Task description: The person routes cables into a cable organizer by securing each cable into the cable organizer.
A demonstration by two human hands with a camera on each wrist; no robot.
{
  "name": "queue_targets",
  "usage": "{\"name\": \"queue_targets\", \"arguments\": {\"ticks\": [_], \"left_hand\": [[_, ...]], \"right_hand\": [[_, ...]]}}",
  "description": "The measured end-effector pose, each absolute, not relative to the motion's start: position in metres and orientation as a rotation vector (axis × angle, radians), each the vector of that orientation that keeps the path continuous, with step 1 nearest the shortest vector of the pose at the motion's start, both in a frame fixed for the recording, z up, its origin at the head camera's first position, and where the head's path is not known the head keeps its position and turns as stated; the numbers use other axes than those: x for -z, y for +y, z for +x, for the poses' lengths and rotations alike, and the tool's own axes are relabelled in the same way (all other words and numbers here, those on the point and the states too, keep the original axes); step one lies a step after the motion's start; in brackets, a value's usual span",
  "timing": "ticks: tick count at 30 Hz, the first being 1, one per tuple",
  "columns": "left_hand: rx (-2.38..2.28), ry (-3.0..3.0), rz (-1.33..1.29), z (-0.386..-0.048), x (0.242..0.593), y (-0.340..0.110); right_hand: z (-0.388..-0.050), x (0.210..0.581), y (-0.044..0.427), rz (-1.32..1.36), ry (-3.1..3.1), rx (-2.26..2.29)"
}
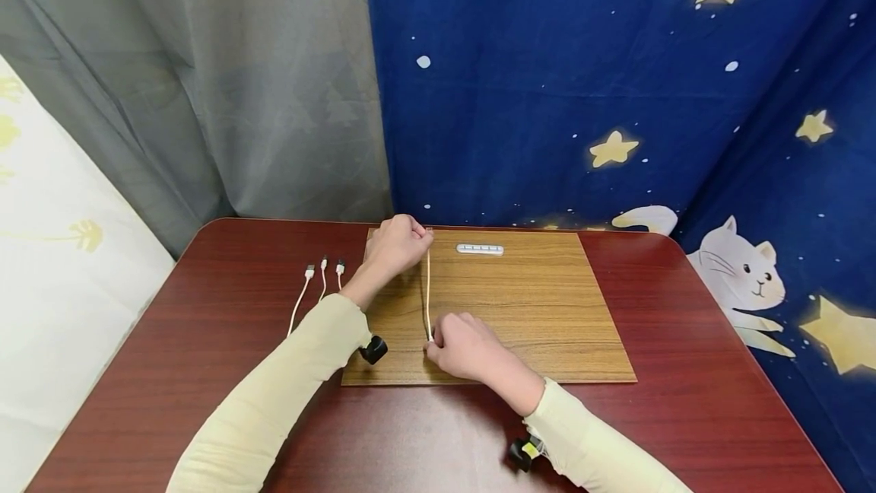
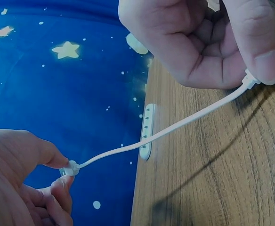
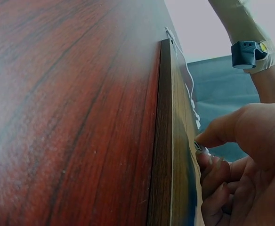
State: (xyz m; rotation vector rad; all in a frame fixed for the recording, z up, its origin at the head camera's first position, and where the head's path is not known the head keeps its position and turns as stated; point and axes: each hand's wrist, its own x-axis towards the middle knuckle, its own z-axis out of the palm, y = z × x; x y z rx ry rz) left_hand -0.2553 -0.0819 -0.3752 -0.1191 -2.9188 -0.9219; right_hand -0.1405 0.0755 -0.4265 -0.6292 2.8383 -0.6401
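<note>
A short white USB cable [image 1: 429,287] is stretched over a wood-grain board [image 1: 547,310]. My left hand [image 1: 399,243] pinches its far end, and the left wrist view shows the white plug [image 2: 70,168] between thumb and fingertips. At the near end, my right hand [image 1: 468,348] pinches the other connector [image 2: 250,80] between thumb and finger; its tip is mostly covered. The cable hangs just off the board, casting a shadow. To its right, near the board's far edge, lies a white slotted strip [image 1: 480,249], which neither hand touches.
Several white cable ends with plugs [image 1: 310,272] lie on the red-brown table [image 1: 226,310] left of the board, partly behind the left forearm. A grey curtain [image 1: 274,97] and a blue starry curtain [image 1: 513,112] hang behind the table. Each wrist wears a black camera [image 1: 373,350].
</note>
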Motion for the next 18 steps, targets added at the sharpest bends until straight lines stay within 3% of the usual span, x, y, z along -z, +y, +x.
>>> {"name": "queue_targets", "arguments": {"ticks": [18], "left_hand": [[0.972,-2.902,-0.105,-0.2630,0.3743,-0.0747]], "right_hand": [[-0.1469,0.4251,0.0803,-0.574,2.834,0.660]]}}
